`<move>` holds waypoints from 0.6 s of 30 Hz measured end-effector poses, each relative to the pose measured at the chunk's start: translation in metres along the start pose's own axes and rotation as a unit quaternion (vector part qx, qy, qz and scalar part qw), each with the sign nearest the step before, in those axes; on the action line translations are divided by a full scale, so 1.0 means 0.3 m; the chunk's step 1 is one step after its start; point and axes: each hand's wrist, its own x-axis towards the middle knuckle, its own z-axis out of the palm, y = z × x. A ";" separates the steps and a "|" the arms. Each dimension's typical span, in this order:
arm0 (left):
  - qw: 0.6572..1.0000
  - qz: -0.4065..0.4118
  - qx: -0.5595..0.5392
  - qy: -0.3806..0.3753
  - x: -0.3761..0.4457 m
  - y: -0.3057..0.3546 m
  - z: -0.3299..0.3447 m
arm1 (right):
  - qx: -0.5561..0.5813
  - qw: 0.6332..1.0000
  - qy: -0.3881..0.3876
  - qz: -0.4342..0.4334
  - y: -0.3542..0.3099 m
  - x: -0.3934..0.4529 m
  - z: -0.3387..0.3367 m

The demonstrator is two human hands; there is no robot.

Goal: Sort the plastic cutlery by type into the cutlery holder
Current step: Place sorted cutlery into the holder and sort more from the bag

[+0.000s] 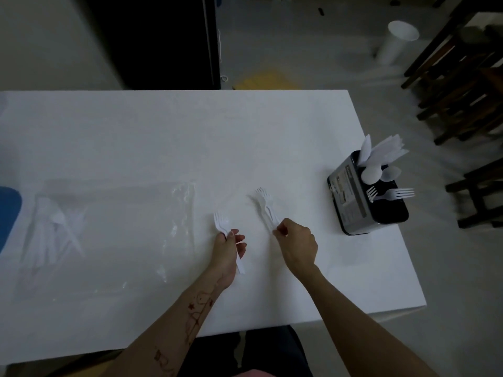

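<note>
From the head camera, the left hand (230,250) grips a small bunch of white forks (222,223) by their handles, tines pointing away across the white table (163,137), while the right hand (298,244) pinches the near ends of a second cluster of forks (265,206) lying on the tabletop just beside it. The cutlery holder (362,200) stands near the table's right edge, well apart from both hands, with knives and spoons upright in its farther sections and two forks in the nearest one. The step looks like gathering the loose forks; done well, the right hand would square the handles together before lifting, keep the tines all one way, and carry them to the fork section rather than mixing types. More cutlery lies inside a clear plastic bag (109,227) at the left. A label on the holder's side carries print and pictures, but it is too blurred to read.
</note>
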 end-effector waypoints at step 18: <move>0.998 -0.003 -0.062 0.033 0.021 -0.001 0.050 | -0.003 0.997 -0.070 -0.029 0.014 0.039 0.016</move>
